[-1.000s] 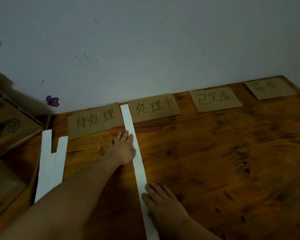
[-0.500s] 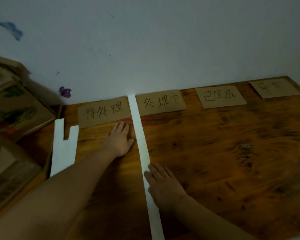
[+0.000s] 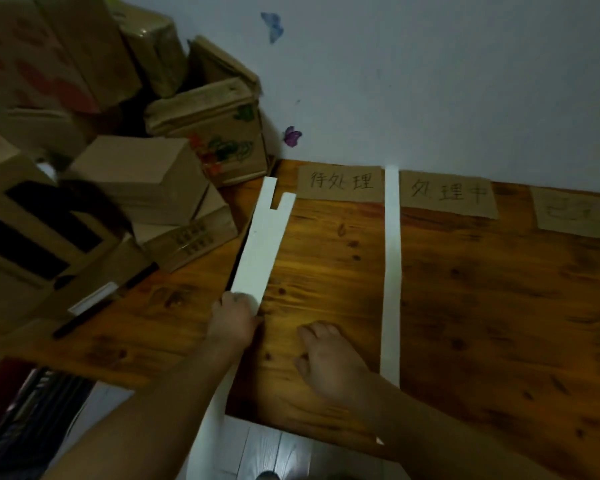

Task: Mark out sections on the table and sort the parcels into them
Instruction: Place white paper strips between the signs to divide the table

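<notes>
Left hand [image 3: 234,320] grips the spare white strips [image 3: 260,251] at the bench [image 3: 499,323] edge. Right hand [image 3: 329,358] rests loosely curled, apparently empty, near the laid strip [image 3: 391,271]. Parcels [image 3: 146,174] are stacked at left.

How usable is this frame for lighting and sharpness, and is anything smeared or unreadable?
Head view: dim overall, with glare on the floor; the cardboard boxes at left are smeared; the far-right label is too blurred to read; the left hand gripping the white strip is fairly sharp.
</notes>
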Available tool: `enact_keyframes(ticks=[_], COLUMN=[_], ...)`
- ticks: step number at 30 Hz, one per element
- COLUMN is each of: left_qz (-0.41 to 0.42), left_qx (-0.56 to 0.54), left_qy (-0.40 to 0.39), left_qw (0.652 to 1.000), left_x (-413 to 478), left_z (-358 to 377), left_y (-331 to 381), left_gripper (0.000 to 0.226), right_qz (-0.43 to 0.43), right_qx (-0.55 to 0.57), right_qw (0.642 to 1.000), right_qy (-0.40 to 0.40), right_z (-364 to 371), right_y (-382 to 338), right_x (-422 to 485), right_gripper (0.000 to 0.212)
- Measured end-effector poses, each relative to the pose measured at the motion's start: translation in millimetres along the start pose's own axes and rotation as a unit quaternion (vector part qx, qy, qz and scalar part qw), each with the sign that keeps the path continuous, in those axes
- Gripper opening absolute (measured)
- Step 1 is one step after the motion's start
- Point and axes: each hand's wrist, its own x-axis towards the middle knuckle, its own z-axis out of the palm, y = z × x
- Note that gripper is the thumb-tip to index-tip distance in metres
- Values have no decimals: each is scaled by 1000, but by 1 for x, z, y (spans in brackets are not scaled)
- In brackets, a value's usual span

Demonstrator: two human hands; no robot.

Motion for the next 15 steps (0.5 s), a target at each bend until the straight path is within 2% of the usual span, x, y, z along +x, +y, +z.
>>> enact_keyframes(ticks=[2, 6, 9, 12, 15], left_qz=[16, 34, 61, 38, 16], left_qx=[-32, -93, -102, -89, -123], left_qy=[25, 30, 49, 72, 93], left_qw=[999, 995, 992, 993, 988], left_x=[2, 7, 10, 14, 18], left_z=[1, -4, -10, -20, -31], left_y=[-5, -14, -15, -16, -22], left_gripper=[35, 21, 23, 25, 25], right_qz=[24, 84, 123, 154, 180], right_qx=[9, 42, 86, 131, 165], right_qw=[1000, 996, 989, 979, 970], right_qy=[-8, -1, 1, 4, 5], right_z=[9, 18, 18, 14, 13], right_y=[-11, -33, -47, -56, -59], right_x=[2, 12, 19, 23, 26], right_gripper=[56, 54, 55, 57, 57])
